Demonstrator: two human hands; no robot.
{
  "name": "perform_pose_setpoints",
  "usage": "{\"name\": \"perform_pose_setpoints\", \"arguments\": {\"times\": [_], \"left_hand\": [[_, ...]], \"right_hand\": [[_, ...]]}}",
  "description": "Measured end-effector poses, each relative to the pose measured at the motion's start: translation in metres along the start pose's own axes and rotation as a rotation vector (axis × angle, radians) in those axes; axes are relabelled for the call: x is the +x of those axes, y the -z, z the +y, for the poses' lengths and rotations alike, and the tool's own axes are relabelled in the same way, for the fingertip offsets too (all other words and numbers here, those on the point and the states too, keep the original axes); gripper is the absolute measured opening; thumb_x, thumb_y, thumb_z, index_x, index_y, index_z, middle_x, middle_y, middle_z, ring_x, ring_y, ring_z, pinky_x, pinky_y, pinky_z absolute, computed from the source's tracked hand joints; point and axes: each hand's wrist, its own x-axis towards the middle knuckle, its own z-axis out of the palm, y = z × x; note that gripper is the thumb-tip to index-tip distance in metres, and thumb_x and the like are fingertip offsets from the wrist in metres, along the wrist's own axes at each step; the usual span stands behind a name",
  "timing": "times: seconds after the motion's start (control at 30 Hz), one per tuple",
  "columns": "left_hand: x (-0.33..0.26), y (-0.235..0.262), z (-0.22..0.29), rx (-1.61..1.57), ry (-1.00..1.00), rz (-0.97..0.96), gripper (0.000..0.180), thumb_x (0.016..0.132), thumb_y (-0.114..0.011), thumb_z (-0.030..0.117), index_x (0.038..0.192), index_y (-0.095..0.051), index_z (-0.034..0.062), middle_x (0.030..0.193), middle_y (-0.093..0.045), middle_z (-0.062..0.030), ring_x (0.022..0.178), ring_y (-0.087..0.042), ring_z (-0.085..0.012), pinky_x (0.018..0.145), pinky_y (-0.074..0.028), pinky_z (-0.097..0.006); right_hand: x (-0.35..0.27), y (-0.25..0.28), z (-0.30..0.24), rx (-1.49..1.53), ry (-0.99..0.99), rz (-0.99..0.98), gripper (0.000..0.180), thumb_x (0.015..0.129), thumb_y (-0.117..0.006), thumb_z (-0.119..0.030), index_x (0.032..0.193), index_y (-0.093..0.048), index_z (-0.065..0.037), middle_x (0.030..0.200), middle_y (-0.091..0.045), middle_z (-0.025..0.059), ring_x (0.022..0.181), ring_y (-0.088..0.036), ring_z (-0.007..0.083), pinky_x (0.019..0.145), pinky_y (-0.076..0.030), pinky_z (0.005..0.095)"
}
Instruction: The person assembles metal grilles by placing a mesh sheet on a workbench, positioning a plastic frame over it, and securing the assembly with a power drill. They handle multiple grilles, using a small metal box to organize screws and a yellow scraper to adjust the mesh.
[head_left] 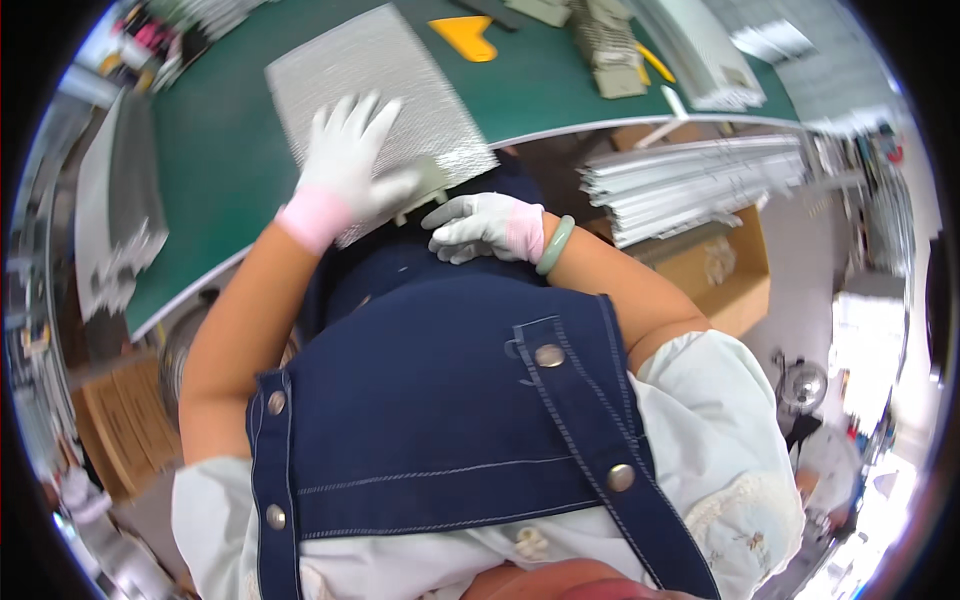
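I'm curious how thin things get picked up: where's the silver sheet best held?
Probably the near right corner of the silver sheet, pinched from the person's right, thumb on top: that corner juts past the table edge, and the left hand lies farther left.

Workshop, large green-topped workbench [205,170], pile of silvery strips [700,185] beside it, cardboard box [743,288]

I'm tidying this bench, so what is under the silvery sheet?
Green tabletop shows around the silvery sheet, which overhangs the near edge; the left hand is spread over it. Anything directly beneath is covered.
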Motion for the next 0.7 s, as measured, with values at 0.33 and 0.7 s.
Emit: {"name": "perform_pose_setpoints", "arguments": {"times": [0.33, 0.7], "left_hand": [[0.008, -0.002, -0.007, -0.011, -0.059, -0.28, 0.091, 0.068, -0.082, 0.027, 0.146, -0.041, 0.0058, 0.145, -0.045, -0.0231, 0.136, -0.038, -0.0451, 0.115, -0.028, -0.054], [0.008, 0.008, 0.008, -0.218, 0.025, 0.026, 0.104, 0.082, -0.061, 0.072, 0.148, -0.036, -0.0034, 0.148, -0.04, -0.0294, 0.137, -0.036, -0.0512, 0.114, -0.029, -0.057]], "right_hand": [[-0.124, 0.209, 0.079, -0.357, -0.444, 2.026, 0.073, 0.082, -0.074, -0.051, 0.124, -0.06, 0.007, 0.121, -0.067, 0.0225, 0.115, -0.064, 0.0342, 0.097, -0.051, 0.0412], [-0.144, 0.27, 0.157, 0.384, -0.098, 1.379, 0.04, 0.09, -0.071, -0.037, 0.11, -0.066, -0.002, 0.104, -0.071, 0.0103, 0.096, -0.069, 0.0241, 0.073, -0.058, 0.0416]]}}
